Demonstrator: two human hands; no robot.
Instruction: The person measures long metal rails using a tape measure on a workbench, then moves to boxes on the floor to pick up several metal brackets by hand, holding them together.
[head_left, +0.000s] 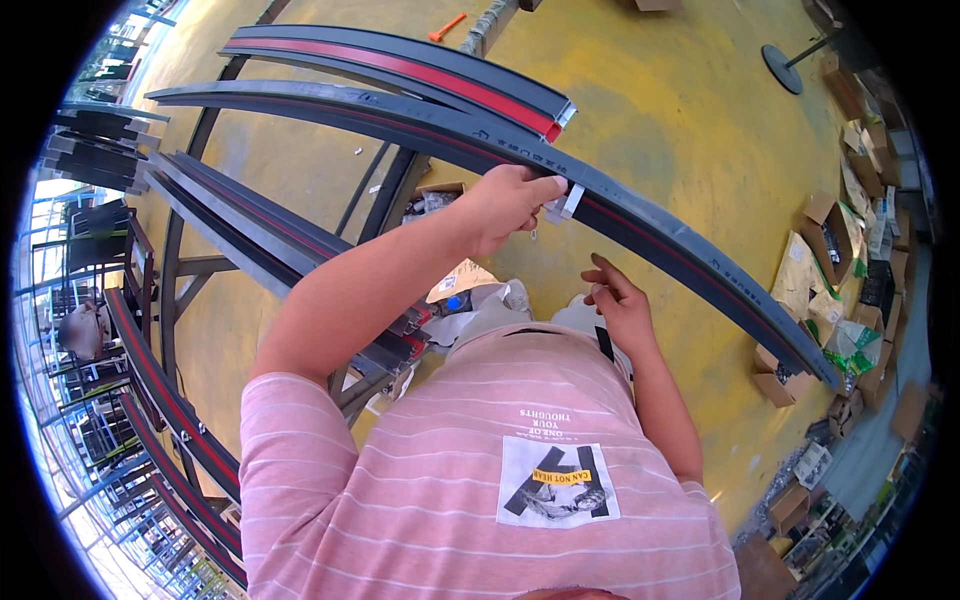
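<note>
A long dark grey profile [660, 222] with a thin red line along its side lies across the stand in front of me, its right end reaching out past the stand. My left hand [512, 205] is closed at the profile's near edge, the thumb pressed on a small silvery metal bracket [566, 203] there; its other fingertips are partly hidden. Below and to the right, my right hand [618, 302] hangs in the air near my waist, fingers apart and loosely bent, holding nothing. Behind the long profile rests a shorter dark profile [400, 68] with a broad red stripe.
A dark metal stand [392, 195] carries the profiles, with more profiles [255, 215] lower left. An orange hammer-like tool [447, 27] lies beyond. Cardboard boxes [828, 228] and packaging line the right side. A round black base [781, 68] stands at the far right.
</note>
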